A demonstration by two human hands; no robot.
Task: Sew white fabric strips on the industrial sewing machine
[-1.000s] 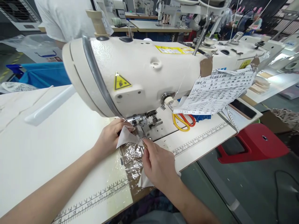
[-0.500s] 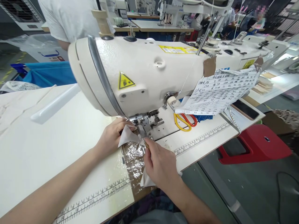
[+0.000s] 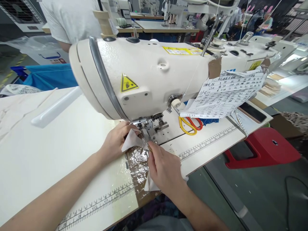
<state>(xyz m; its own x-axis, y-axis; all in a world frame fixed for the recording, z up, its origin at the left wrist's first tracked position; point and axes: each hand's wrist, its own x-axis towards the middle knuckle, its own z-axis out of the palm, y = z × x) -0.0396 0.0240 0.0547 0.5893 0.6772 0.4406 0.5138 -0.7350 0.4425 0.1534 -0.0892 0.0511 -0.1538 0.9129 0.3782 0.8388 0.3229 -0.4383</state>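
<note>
At the needle area of a white sewing machine [image 3: 141, 73], a small piece of white fabric [image 3: 132, 140] lies under my left hand [image 3: 117, 138]. The fingers of that hand are bent and pressed on the fabric beside the presser foot; their tips are partly hidden. My right hand [image 3: 166, 165] is closed around a thin metal tool [image 3: 145, 140] whose tip points at the needle area; its exact kind is unclear. More white fabric [image 3: 149, 184] hangs out beneath the right hand. Shiny clear tape [image 3: 138, 166] covers the brown strip of table between the hands.
Scissors with yellow and red handles [image 3: 187, 125] lie right of the needle area. A handwritten sheet [image 3: 223, 93] hangs from the machine. A phone [image 3: 252, 112] rests at the table's right, above a red stool [image 3: 267, 147]. A person in a white shirt [image 3: 69, 19] stands behind.
Almost nothing differs. My right hand has shifted very slightly up and to the left, while the fabric and left hand hold their place; the view has moved a little.
</note>
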